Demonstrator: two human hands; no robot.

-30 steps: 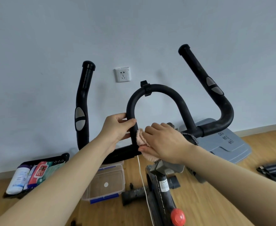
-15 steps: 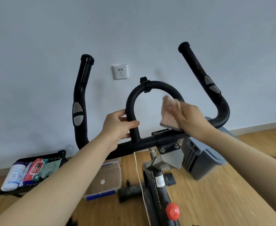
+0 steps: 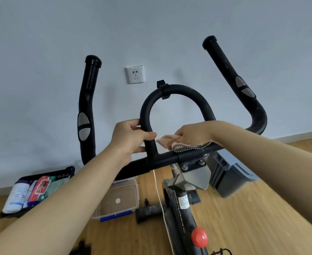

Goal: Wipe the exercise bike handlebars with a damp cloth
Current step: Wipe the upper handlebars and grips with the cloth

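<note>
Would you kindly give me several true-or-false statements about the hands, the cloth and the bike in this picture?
1. The left hand grips the left leg of the centre loop. True.
2. The right hand holds the cloth on the crossbar. True.
3. The cloth hangs from a side grip's tip. False: it lies on the crossbar.
4. The red knob sits atop the loop. False: it sits low on the frame.
5. A wall socket shows behind the bars. True.
</note>
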